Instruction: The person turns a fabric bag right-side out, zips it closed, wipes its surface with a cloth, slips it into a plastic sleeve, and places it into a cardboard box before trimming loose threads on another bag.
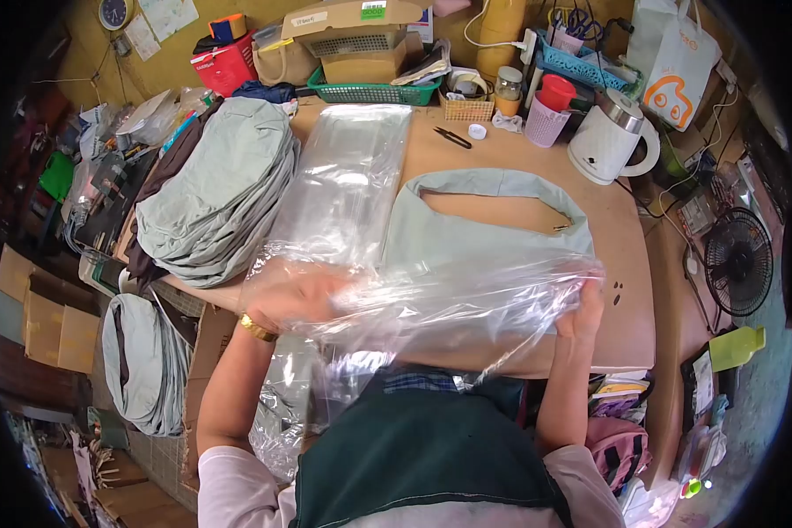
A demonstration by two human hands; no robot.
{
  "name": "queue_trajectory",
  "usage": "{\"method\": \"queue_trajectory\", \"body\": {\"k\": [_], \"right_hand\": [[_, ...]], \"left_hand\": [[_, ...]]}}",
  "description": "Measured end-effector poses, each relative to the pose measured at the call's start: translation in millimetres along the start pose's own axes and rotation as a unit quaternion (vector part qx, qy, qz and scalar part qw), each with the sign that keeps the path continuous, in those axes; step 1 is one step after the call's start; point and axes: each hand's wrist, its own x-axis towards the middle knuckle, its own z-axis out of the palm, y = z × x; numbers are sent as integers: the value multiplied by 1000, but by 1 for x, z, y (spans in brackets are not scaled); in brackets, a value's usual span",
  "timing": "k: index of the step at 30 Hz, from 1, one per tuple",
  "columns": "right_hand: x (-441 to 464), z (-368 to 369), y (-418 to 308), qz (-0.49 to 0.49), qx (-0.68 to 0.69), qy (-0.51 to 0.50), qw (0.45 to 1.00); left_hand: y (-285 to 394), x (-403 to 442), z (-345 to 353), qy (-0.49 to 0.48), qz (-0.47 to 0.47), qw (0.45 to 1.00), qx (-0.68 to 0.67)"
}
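Note:
A clear plastic bag (449, 304) is stretched between my hands over the near edge of the table. My right hand (583, 304) grips its right end, fingers closed on the film. At the left end, my left hand (299, 292) is smeared by motion, with film over and around it, so its finger position is unclear. Just beyond the bag lies a pale grey-green cloth piece (493, 231) with a wide looped opening, like a shoulder bag; the film covers its near part. Left of it rests a flat pile of clear plastic bags (348, 176).
A stack of similar grey-green cloth pieces (216, 194) sits at the left, with more cloth pieces (145, 365) lower down. Small black snips (453, 137), a white kettle (607, 141) and a green basket (374, 93) stand along the back. A fan (737, 261) is at the right.

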Motion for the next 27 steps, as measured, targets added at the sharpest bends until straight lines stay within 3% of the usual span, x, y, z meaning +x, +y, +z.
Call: {"method": "queue_trajectory", "body": {"k": [1, 2, 3, 4, 5, 6, 7, 8, 9, 10, 11, 12, 13, 14, 15, 17, 18, 19, 20, 21, 23, 24, 25, 26, 27], "right_hand": [[5, -7, 2, -70, 218, 26, 973], [7, -12, 8, -71, 218, 25, 973], [8, -17, 16, 42, 295, -113, 948], [6, -19, 21, 153, 361, -247, 886], [2, -20, 23, 154, 362, -246, 886], [-4, -19, 26, 149, -38, -381, 912], [-9, -20, 26, 139, -242, -412, 868], [-14, -21, 26, 117, -430, -451, 773], [-21, -23, 22, 100, -326, -355, 871], [-19, -23, 21, 76, -194, -215, 954], [-17, -23, 20, 11, -58, -90, 994], [-13, -30, 26, -16, 24, -3, 1000], [-7, -38, 31, -56, 100, 78, 990], [0, -61, 42, -33, 221, -44, 974], [-2, -53, 36, -19, 253, -85, 964], [-6, -35, 26, 17, 308, -164, 937], [-9, -59, 34, 101, 15, -138, 985], [-10, -57, 32, 135, -137, -113, 975], [-11, -55, 30, 177, -281, -100, 938], [-10, -25, 15, 183, -252, -251, 917], [-11, -15, 6, 183, -216, -397, 873], [-16, -30, 6, 142, -136, -246, 949], [-13, -56, 10, 107, -46, -188, 975], [-11, -83, 15, 62, 41, -139, 988], [-8, -102, 13, 41, 85, -165, 982]], "left_hand": [[-4, 2, 1, -128, -31, 957, 257], [-2, 3, -3, -113, -99, 945, 291], [-2, 1, -24, -113, -99, 945, 291], [-6, -4, -57, -28, 2, 991, 132], [-6, -4, -75, 59, 104, 992, -32], [-4, 2, -74, 60, 103, 992, -33], [-1, 10, -67, -34, 134, 979, -148], [1, 11, -54, -79, 150, 964, -204], [4, 13, -41, -125, 161, 944, -260], [13, 4, -12, 24, 81, 974, -208], [3, -1, -28, 63, 56, 996, -6], [-7, -6, -43, 93, 15, 964, 249], [-6, -7, -42, 107, -31, 892, 438], [-10, -7, -34, -4, -62, 915, 399], [-6, -5, -20, -113, -93, 924, 354], [-6, -12, -41, 35, -171, 899, 403], [-1, -11, -39, 102, -32, 969, 222], [8, -10, -26, 164, 109, 980, 26], [11, -4, -5, 241, 158, 958, -9], [11, -8, -7, 242, 158, 957, -10], [12, -16, -15, 47, 100, 993, -37], [14, -18, -7, 78, 82, 993, -45], [16, -19, 0, 109, 65, 990, -54], [18, -20, 0, -2, -10, 988, 153], [21, -21, 1, -113, -83, 926, 352]]}}
